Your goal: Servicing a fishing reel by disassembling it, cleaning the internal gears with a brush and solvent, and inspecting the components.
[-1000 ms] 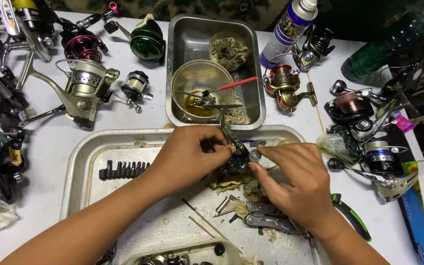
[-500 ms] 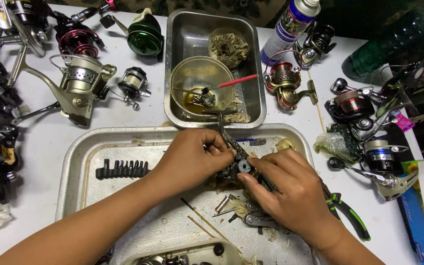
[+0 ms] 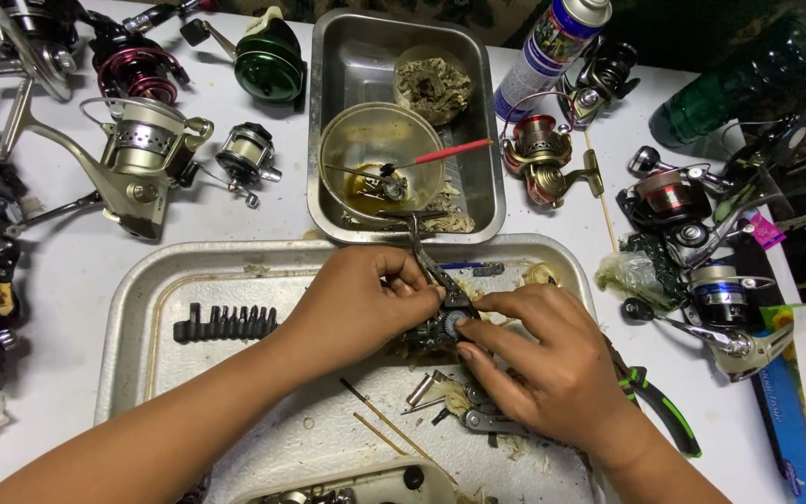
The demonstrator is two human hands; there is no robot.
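Note:
My left hand (image 3: 361,303) grips a small dark fishing-reel body (image 3: 436,327) over the metal tray (image 3: 142,299). A thin metal arm of the reel (image 3: 422,247) sticks up from between my fingers toward the far pan. My right hand (image 3: 538,359) pinches a small round geared part at the reel's right side with thumb and forefinger. Both hands meet at the reel, which is mostly hidden by my fingers. Loose small metal parts (image 3: 464,406) and thin wooden sticks (image 3: 389,425) lie on the tray below my hands.
A black bit holder (image 3: 226,324) lies on the tray's left. A steel pan (image 3: 338,56) behind holds a bowl (image 3: 347,154) with a red-handled brush (image 3: 445,152). Several fishing reels lie left and right, a spray can (image 3: 557,42) at the back, green-handled pliers (image 3: 660,411) on the right.
Both hands shifted slightly down and left on the tray, still together at the reel. The reel's thin metal arm now points up toward the pan.

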